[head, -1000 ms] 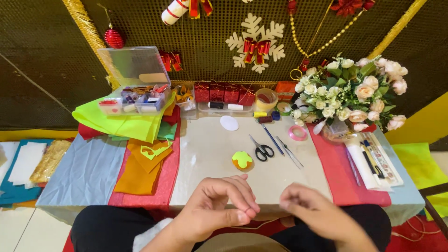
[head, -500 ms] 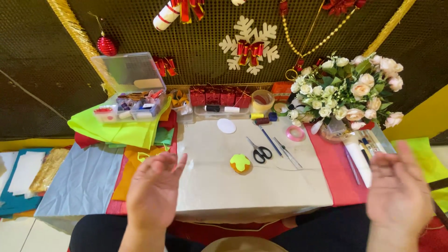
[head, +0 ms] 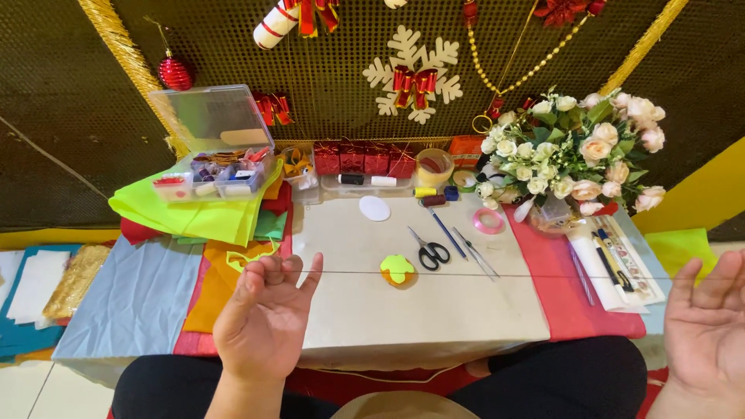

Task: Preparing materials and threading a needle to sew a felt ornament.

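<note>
The worktop (head: 434, 310), covered by a pale sheet, takes up most of the view. Stacked felt sheets (head: 186, 213) in green, orange and grey lie to the left, a bouquet of pale roses (head: 574, 155) stands at the far right, and a clear compartment box (head: 213, 167) sits open behind the felt. Both hands are raised near the front edge and held well apart. The left hand (head: 264, 322) has its fingers curled in, seemingly pinching one end of a thread (head: 504, 275). The right hand (head: 706, 326) shows an open palm with fingers spread, and how it grips the other end cannot be made out. The thread runs taut between them, above the black-handled scissors (head: 429, 250) and a small yellow-green felt piece (head: 397, 268). This looks like measuring out a length of thread. Handling a line this fine calls for a firm pinch at both ends.
</note>
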